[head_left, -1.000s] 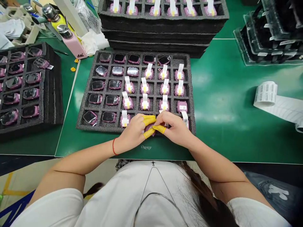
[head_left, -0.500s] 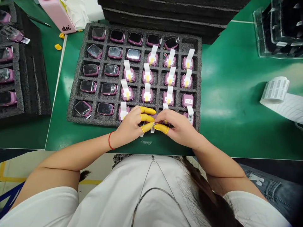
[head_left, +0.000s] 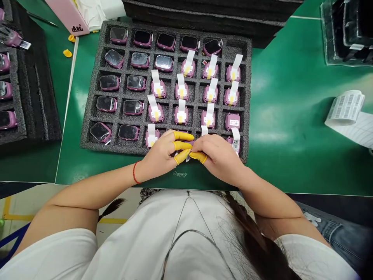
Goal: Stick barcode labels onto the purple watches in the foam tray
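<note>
My left hand (head_left: 164,151) and my right hand (head_left: 218,156) meet at the front edge of a black foam tray (head_left: 94,112). Yellow finger cots cover several fingertips. Between the closed fingertips both hands pinch a small white label (head_left: 187,158), mostly covered by the fingers. Just beyond them a purple smartwatch (head_left: 189,142) shows in part, largely hidden. To the left lies a face-down smartwatch (head_left: 156,134) with a white strip; to the right, another smartwatch (head_left: 229,143) carries a printed strip.
Several purple watches, some screen-up, fill the tray's compartments. Stacked black foam trays (head_left: 210,17) stand behind. At right lies a label roll (head_left: 345,109), with clear plastic trays (head_left: 332,46) farther back. Another foam tray of watches (head_left: 35,97) and a pink box (head_left: 68,15) are at left.
The label between my fingertips has tilted and less of it shows. My hands stay nearly in place, and the view has shifted slightly.
</note>
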`<move>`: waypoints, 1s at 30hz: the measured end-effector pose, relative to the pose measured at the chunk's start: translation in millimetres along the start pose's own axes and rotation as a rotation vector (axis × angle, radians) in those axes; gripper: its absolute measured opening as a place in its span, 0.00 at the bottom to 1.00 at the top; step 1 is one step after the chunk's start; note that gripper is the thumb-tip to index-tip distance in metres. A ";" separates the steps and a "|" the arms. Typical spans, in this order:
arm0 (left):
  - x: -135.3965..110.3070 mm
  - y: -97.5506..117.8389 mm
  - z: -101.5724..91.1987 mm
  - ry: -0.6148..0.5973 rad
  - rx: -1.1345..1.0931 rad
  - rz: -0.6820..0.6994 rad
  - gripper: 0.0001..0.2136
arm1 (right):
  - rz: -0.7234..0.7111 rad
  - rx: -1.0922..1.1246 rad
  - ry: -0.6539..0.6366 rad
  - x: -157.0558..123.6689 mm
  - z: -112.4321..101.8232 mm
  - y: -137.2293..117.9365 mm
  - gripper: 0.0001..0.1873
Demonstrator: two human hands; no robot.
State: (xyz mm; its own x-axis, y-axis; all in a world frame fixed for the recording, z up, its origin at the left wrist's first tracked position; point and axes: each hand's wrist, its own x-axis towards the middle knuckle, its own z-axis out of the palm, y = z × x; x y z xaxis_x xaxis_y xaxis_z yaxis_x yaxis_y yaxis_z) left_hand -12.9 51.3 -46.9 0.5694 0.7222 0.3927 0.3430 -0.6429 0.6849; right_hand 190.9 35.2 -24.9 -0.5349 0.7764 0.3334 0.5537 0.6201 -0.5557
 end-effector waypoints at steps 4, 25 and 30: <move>-0.1 1.1 -0.3 -0.001 0.025 0.004 0.06 | 0.015 -0.013 -0.010 -0.6 0.5 -1.0 0.04; -1.7 0.7 0.4 0.067 -0.029 -0.019 0.06 | -0.061 -0.119 0.042 -3.7 1.5 -0.9 0.06; -2.6 1.3 2.0 0.080 -0.038 -0.029 0.06 | -0.113 -0.178 0.055 -4.5 4.6 -0.9 0.08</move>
State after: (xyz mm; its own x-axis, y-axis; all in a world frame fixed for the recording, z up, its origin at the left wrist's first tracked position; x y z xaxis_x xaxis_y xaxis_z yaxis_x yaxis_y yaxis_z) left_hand -12.4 48.1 -48.3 0.4979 0.7593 0.4191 0.3286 -0.6124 0.7190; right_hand 189.9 30.6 -29.3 -0.5676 0.7025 0.4295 0.5987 0.7102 -0.3704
